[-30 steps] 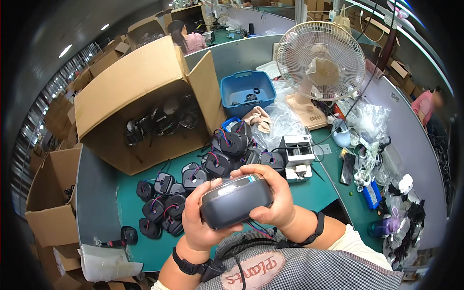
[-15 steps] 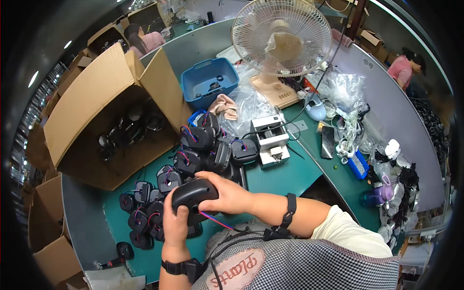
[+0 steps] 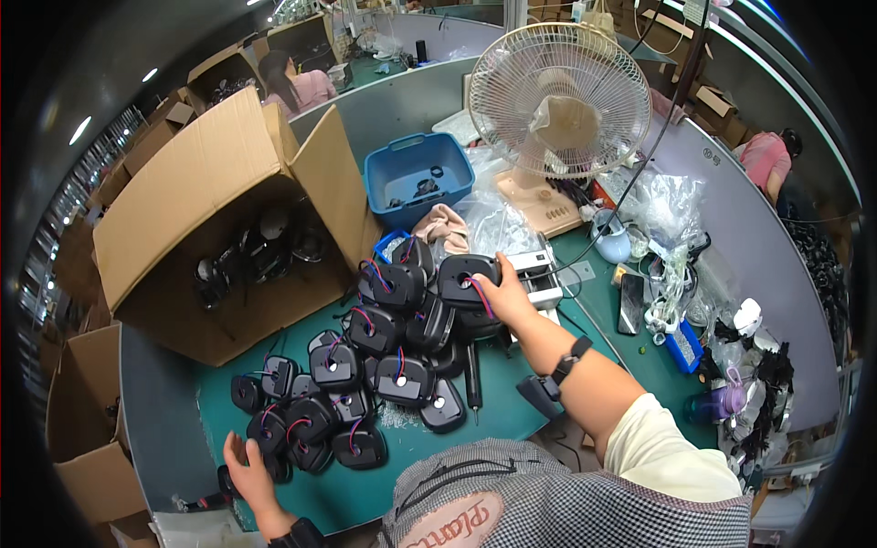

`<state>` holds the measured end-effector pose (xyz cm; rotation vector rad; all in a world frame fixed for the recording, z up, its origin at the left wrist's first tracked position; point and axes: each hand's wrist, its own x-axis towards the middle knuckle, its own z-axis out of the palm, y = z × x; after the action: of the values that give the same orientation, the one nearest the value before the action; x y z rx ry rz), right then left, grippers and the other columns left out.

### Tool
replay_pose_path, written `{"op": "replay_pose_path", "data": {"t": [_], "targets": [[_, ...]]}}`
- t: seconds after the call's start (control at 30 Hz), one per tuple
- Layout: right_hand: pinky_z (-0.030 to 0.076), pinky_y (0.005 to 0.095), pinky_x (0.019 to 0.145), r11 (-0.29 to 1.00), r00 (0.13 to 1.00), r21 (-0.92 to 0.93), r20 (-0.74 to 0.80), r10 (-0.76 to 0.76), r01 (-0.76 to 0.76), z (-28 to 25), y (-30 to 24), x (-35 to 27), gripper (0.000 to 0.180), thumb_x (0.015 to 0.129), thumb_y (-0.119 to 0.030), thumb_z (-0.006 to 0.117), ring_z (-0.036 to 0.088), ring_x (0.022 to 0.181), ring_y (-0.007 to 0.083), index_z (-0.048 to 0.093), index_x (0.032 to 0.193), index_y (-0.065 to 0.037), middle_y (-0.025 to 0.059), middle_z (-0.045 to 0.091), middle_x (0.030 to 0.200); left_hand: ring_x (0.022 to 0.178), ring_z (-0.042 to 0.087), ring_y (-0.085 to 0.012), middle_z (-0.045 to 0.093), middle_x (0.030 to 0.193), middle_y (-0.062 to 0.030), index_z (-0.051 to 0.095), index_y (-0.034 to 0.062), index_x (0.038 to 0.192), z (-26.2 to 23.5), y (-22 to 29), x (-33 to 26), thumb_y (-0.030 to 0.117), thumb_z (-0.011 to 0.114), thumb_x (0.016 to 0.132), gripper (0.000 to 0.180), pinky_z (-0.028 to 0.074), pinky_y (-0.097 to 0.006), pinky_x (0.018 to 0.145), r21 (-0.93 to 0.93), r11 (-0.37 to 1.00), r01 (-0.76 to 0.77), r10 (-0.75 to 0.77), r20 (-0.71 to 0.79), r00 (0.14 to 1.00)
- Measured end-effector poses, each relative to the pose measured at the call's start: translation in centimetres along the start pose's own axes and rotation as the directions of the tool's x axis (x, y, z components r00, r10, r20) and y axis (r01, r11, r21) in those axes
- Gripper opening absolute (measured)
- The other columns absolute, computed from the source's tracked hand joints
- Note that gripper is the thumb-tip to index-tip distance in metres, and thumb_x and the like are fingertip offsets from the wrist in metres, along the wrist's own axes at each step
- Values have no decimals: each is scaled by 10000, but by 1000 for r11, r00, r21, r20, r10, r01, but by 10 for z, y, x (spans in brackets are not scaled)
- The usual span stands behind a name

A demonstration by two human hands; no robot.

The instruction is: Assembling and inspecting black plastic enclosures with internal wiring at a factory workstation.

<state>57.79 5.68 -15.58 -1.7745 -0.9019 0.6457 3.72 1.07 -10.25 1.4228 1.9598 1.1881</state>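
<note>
Item 1: right hand [image 3: 498,294], centre of frame. Thumb on the front face and fingers over the upper right edge, clamped on 1 black speaker-like housing [image 3: 454,290].

Item 2: said housing. Rounded-square, central hole, red and blue leads emerging beside the thumb. Located at the upper right end of the housing pile [image 3: 373,329], directly above another housing.

Item 3: left hand [image 3: 251,479], lower left of frame. Fingers apart, holding nothing visible, just beside the pile's lower left edge; contact cannot be told.

Item 4: slim black driver-like tool [image 3: 472,379], right of the pile on the green counter [image 3: 516,406], tip toward the bottom of frame.

Item 5: white and grey boxy device [image 3: 546,297], partly hidden behind the right hand.

Item 6: blue bin [image 3: 402,216], upper centre, small dark parts inside; cardboard box [image 3: 192,183], left, dark and clear pieces inside.

Step in hand, judged: handling 1 housing at the pile; placing or lifting cannot be told. Requirement of the next move, judged: steady support under the housing, leads free of the fingers, neighbouring housings undisturbed.
</note>
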Motion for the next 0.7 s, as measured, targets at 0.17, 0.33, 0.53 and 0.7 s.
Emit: {"op": "replay_pose_path", "data": {"t": [0.17,0.33,0.53,0.7], "targets": [[419,404,1018,999,990,-30,-135,-42,38,31,31,32,801,860,-364,676,545,1200,422,278,1470,-32,307,547,1283,1148,570,-265,555,1299,-210,480,13,1346,8,-12,-13,153,634,913,480,445,-368,980,-1,1000,17,-17,42,999],[417,421,1017,984,987,75,14,161,-162,45,39,39,803,858,-400,654,533,1209,435,267,1490,-92,322,525,1310,929,620,-212,551,1223,-153,521,18,1302,20,-19,-43,135,686,855,491,500,-349,842,192,981,-36,5,161,987],[437,448,992,991,997,-123,-58,46,-53,13,10,27,809,838,-405,673,556,1152,434,304,1479,-75,312,507,1320,899,619,-210,555,1216,-147,534,15,1286,14,-30,-46,145,688,851,480,499,-344,832,196,981,-16,-7,115,993],[450,370,971,919,953,287,-215,-214,271,-69,-64,42,773,895,-263,662,517,1165,257,223,1499,-65,194,460,1340,988,595,-227,543,1268,-150,488,7,1345,-2,-2,-20,130,665,865,527,478,-345,882,158,980,-121,121,10,993]]}}
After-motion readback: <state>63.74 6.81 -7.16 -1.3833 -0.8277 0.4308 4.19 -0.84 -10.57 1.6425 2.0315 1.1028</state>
